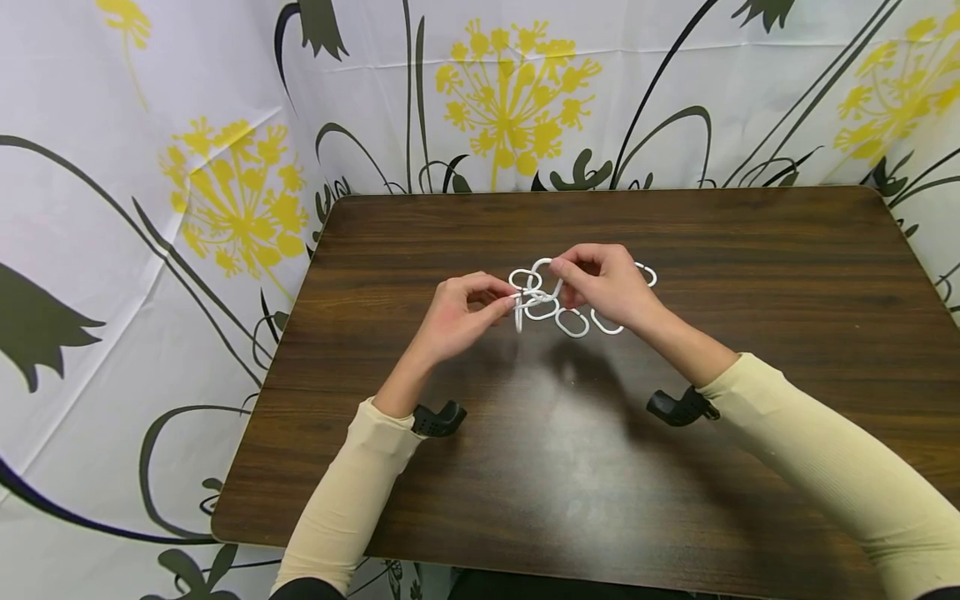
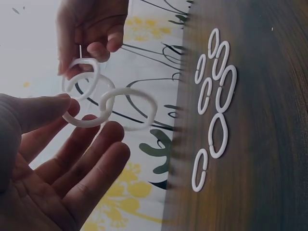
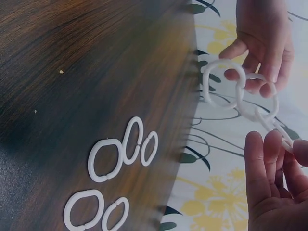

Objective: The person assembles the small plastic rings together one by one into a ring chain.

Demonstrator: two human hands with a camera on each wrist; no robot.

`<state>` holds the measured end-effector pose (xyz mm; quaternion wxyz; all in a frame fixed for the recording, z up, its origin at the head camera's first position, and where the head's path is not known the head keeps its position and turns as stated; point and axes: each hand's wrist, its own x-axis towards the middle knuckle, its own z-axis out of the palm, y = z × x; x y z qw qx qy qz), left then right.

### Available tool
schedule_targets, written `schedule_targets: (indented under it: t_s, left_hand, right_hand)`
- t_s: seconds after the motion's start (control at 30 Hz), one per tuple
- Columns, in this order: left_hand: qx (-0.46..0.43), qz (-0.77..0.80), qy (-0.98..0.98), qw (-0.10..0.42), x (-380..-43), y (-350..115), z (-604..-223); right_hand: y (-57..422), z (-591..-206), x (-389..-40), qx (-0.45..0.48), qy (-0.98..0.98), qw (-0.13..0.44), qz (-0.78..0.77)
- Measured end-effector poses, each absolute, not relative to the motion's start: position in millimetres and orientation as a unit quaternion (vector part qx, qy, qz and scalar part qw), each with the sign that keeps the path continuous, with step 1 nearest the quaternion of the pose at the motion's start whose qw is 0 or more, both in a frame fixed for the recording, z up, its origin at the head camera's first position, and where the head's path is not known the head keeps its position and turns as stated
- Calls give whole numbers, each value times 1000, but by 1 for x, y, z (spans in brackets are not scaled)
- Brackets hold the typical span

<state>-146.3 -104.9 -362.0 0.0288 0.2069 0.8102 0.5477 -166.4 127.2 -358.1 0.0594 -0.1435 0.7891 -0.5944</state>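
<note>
Over the table, my left hand (image 1: 459,317) pinches a white plastic chain link (image 2: 84,123) between thumb and index finger, its other fingers spread out below. A second white link (image 2: 153,108) dangles from that one, hooked through it. My right hand (image 1: 609,287), close by on the right, pinches a third white link (image 3: 287,144) by one end; its other end overlaps the left hand's link. Each link is an oval ring with a narrow split in one side. Below the hands, several loose links (image 2: 219,134) lie on the tabletop.
The dark wood-grain table (image 1: 450,500) has rounded corners. A white curtain (image 1: 375,100) with yellow and grey-green flowers hangs behind it and along the left side. Black camera mounts (image 1: 438,419) sit on both wrists, beside cream sleeves (image 1: 352,492).
</note>
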Motion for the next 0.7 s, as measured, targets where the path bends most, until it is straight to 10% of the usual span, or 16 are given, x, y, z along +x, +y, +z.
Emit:
schedule_targets:
  t_s: [0.7]
  left_hand:
    - [167, 586, 793, 6, -160, -104, -373]
  right_hand:
    - [121, -356, -163, -149, 739, 82, -652]
